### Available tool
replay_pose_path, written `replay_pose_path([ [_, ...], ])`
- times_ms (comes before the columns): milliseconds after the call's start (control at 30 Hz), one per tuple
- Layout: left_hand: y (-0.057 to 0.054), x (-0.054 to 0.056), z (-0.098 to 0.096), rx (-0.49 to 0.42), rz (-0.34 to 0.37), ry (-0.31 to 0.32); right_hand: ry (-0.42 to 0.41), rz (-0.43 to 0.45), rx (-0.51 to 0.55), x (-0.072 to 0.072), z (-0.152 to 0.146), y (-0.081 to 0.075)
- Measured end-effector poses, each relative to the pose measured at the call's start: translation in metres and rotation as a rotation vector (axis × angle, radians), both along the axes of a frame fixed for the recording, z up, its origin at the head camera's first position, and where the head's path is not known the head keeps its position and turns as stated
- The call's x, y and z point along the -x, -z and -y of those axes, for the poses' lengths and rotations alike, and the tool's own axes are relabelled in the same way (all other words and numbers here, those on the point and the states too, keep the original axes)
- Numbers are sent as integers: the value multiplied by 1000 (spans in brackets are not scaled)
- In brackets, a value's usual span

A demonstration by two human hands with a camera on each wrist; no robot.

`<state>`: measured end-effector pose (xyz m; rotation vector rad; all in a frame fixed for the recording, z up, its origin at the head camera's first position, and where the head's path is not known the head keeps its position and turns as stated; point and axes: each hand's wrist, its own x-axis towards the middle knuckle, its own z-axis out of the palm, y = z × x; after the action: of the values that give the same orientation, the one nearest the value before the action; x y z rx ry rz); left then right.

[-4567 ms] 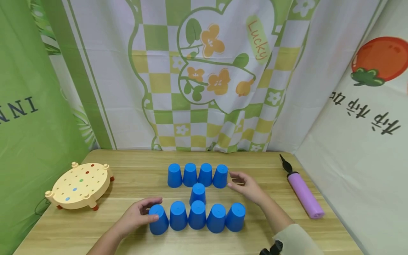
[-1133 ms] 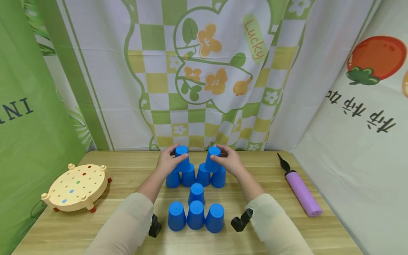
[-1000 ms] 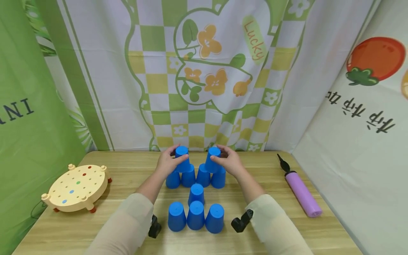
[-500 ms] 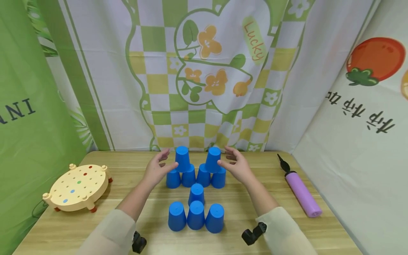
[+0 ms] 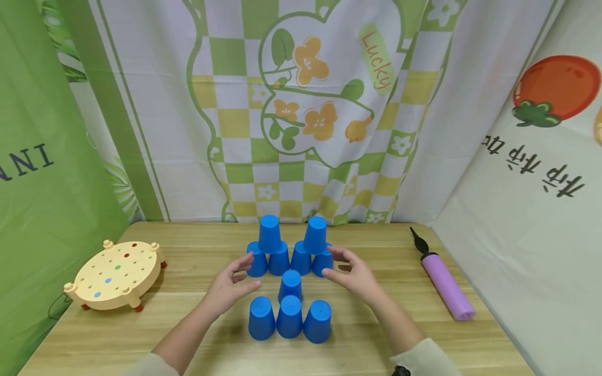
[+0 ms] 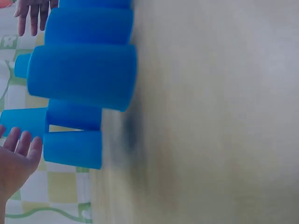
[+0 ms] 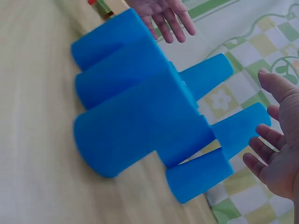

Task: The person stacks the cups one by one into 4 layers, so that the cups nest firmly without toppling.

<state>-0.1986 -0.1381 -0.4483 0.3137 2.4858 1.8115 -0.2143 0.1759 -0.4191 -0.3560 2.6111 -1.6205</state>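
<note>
Two blue plastic cups, the left upper cup (image 5: 269, 234) and the right upper cup (image 5: 314, 235), stand upside down, each bridging a pair in the back row of blue cups (image 5: 278, 259). One more inverted cup (image 5: 290, 284) stands in the middle, behind a front row of three cups (image 5: 289, 317). My left hand (image 5: 228, 287) hovers left of the middle cup with fingers spread, holding nothing. My right hand (image 5: 354, 274) is beside the back row's right end, fingers loosely bent and empty. Both wrist views show the hands apart from the stacked cups (image 6: 74, 149) (image 7: 201, 175).
On the table's left stands a round cream pegboard stand (image 5: 116, 274) with short legs. A purple hand pump (image 5: 447, 284) with a black nozzle lies at the right. Patterned curtains (image 5: 305, 130) hang behind the wooden table (image 5: 188, 245).
Two cups from the ends of the front row now stand on the back row. Both hands have let go of them and drawn back toward the front, moving apart.
</note>
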Motion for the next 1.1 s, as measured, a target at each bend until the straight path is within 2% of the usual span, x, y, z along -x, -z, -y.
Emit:
replay_pose_path([
  [133, 10, -11, -3, 2, 41, 61, -44, 22, 5, -10, 1, 9],
  [300, 19, -20, -5, 0, 47, 111, -140, 9, -30, -20, 0, 17],
  [633, 28, -27, -7, 22, 87, 168, -303, 50, -92, -31, -6, 27],
  [800, 29, -30, -6, 12, 90, 172, -364, 71, -124, -32, -6, 29],
  [1100, 31, -31, -7, -5, 131, 132, -369, 120, -187, -31, -5, 31],
])
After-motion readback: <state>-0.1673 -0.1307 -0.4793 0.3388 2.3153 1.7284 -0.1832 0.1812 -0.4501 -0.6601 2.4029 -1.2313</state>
